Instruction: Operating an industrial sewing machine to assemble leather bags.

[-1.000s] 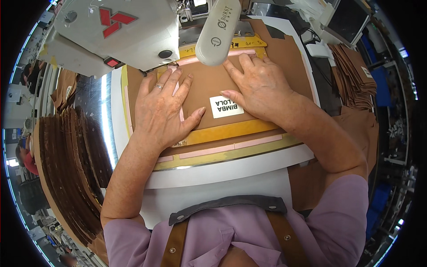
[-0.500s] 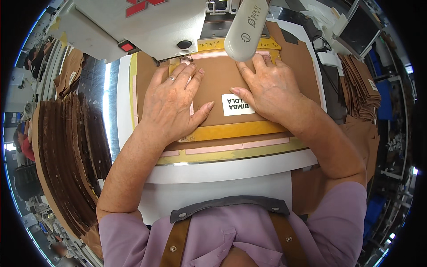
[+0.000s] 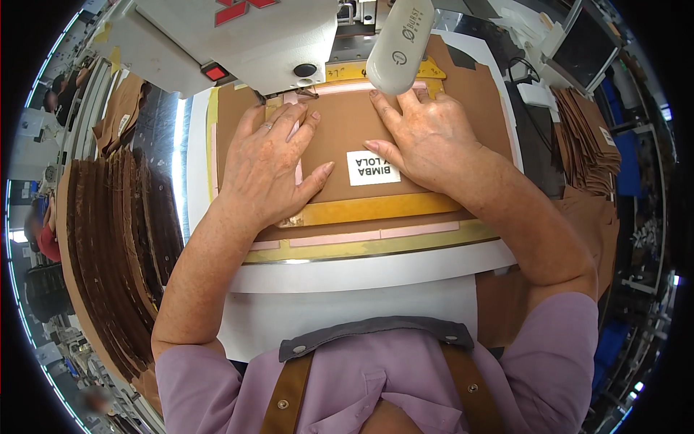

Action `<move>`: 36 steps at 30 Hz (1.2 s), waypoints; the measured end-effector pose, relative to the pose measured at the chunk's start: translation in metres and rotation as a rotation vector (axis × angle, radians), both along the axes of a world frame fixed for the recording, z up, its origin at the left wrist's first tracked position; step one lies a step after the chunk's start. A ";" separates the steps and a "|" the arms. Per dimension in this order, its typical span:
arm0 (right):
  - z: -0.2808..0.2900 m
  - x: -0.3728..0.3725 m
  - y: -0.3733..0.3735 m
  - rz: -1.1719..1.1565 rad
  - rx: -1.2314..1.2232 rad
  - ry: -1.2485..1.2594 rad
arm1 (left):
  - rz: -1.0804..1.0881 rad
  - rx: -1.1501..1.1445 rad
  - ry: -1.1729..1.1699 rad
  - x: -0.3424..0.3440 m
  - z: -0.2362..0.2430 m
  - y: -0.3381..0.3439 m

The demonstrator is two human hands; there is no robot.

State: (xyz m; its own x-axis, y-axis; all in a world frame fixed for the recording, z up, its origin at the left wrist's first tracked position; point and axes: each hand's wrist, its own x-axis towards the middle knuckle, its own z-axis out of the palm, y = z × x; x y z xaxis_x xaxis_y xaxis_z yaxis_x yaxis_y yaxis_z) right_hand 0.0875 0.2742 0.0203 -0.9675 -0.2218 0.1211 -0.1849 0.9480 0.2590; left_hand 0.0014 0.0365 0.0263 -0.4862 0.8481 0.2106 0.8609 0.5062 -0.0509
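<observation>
A brown flat panel [image 3: 340, 130] lies in a yellow clamp frame [image 3: 369, 210] beneath the head of a grey-white sewing machine [image 3: 289, 43]. My left hand [image 3: 271, 163] rests flat on the panel's left part, fingers spread and pointing toward the needle area, which is partly hidden. Flat on the right part lies my right hand [image 3: 434, 134], its thumb touching a white printed label [image 3: 374, 168]. Pale pink strips [image 3: 372, 87] run along the panel's far edge and under my left hand. Neither hand grips anything.
On the left stands a thick stack of dark brown pieces [image 3: 116, 253]. More brown pieces [image 3: 582, 141] are piled at the right, near a screen [image 3: 585, 47]. A white rounded lamp-like device [image 3: 397, 50] overhangs the panel's far side. White sheeting [image 3: 347, 278] covers the near table edge.
The panel, clamp frame and label have shifted slightly to the left, and both my hands have travelled with them, still flat on the panel.
</observation>
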 end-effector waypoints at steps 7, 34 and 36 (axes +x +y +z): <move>-0.003 -0.002 0.005 0.060 0.023 0.034 | 0.037 -0.062 0.037 0.006 0.003 0.003; -0.008 -0.006 -0.004 0.214 -0.197 0.117 | 0.146 -0.166 0.012 -0.012 0.017 -0.056; -0.006 -0.005 -0.005 0.196 -0.192 0.075 | 0.163 -0.163 0.010 -0.013 0.017 -0.060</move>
State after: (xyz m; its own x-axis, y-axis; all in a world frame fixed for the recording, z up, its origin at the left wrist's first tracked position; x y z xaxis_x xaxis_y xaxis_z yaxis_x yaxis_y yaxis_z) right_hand 0.0823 0.2687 0.0141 -0.8954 -0.3697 0.2480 -0.3564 0.9291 0.0982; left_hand -0.0115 -0.0234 0.0431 -0.6181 0.7817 0.0830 0.7675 0.6229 -0.1514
